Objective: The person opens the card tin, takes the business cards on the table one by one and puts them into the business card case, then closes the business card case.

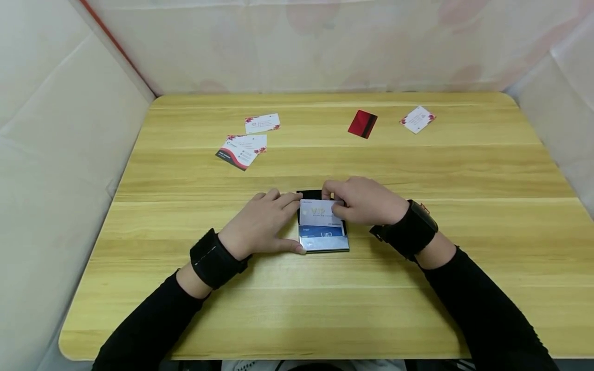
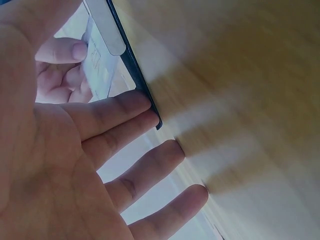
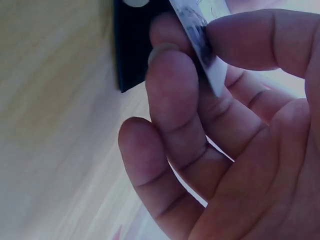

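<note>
In the head view a slim card case [image 1: 325,244] lies with its black lid folded back towards the far side and a silver front panel nearest me. My right hand [image 1: 366,201] pinches a pale card with gold VIP lettering [image 1: 315,212] by its right side, over the case. Below it a blue card [image 1: 315,231] shows behind the silver panel. Beside the case, my left hand [image 1: 262,224] lies with straight fingers touching its left edge, the thumb at its near left corner. The right wrist view shows thumb and fingers on either face of the pale card [image 3: 216,77].
On the wooden table [image 1: 185,319], two flowered cards overlap a flowered card [image 1: 262,123] group at far left. A red card [image 1: 362,124] with a dark stripe and another flowered card [image 1: 418,119] lie at far right. Pale fabric walls [image 1: 297,56] surround the table's back and sides.
</note>
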Motion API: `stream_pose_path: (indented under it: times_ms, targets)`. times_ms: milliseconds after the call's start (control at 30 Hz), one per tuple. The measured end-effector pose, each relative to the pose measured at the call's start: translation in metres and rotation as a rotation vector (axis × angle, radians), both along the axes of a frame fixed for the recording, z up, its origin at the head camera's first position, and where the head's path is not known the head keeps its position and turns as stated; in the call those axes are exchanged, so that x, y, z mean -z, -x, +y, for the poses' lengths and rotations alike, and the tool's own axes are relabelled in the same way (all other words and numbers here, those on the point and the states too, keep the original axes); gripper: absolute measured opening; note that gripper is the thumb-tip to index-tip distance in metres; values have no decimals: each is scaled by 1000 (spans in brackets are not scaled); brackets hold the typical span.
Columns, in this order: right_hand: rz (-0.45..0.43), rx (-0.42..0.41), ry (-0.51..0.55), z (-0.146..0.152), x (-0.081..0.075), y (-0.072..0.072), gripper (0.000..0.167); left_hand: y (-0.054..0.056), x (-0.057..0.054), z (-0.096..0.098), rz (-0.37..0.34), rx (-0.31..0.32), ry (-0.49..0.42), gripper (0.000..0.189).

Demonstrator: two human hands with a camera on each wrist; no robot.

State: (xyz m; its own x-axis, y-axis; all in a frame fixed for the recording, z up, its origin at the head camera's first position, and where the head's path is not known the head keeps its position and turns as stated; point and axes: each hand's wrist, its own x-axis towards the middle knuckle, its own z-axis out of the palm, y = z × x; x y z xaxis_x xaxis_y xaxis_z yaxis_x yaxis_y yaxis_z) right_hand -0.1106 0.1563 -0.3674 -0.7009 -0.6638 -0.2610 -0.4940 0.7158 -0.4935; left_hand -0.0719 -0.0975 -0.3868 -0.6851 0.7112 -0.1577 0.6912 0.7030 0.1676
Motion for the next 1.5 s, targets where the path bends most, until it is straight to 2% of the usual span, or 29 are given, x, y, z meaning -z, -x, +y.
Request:
stream_pose_path:
  times_ms: [533,800,1500]
  targets:
    - [7,-92,-5,-6,8,-3,7,1,2,-1,2,-1,-9,99]
    - [-24,-98,-3,-8,6,-5,16,0,1,-1,1,-7,-6,100]
    - [-21,-120,-59,-12,6,-11,11,1,2,-1,-12,-6,-4,101]
